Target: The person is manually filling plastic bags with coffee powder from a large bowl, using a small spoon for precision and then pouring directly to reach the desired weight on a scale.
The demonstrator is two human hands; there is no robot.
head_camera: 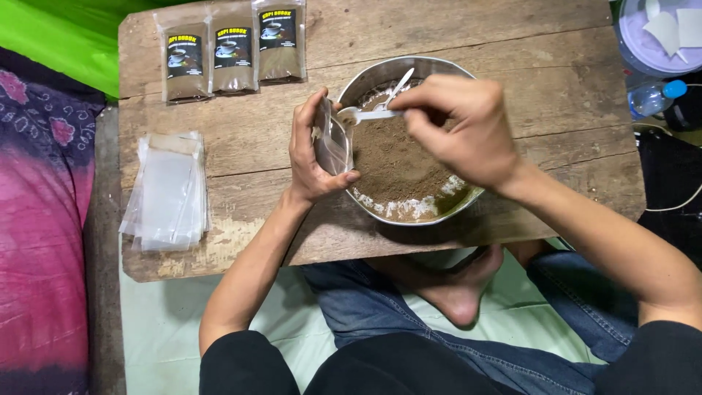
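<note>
Head view: a person sits cross-legged at a low, worn wooden table (512, 44), looking down on both hands. The left hand (313, 150) has its grip closed around a small clear plastic pouch (333, 140), held upright with its mouth open, just at the left rim of a round metal bowl (409, 67). The right hand (464, 124) pinches the handle of a white plastic spoon (364, 114) between thumb and fingers, grip narrow; the spoon's scoop sits at the pouch mouth, above the bowl's left edge. The bowl stands near the middle of the table and holds brown powder (398, 164), with a paler, whitish patch along its near wall. A second spoon or utensil handle (400, 86) leans inside the bowl behind the right hand. At the far left edge of the table three filled, labelled pouches (232, 51) lie side by side, touching. Nearer, on the left, lies a stack of empty clear pouches (168, 190), well apart from the bowl. A patterned pink and purple cloth (44, 219) lies left of the table.
</note>
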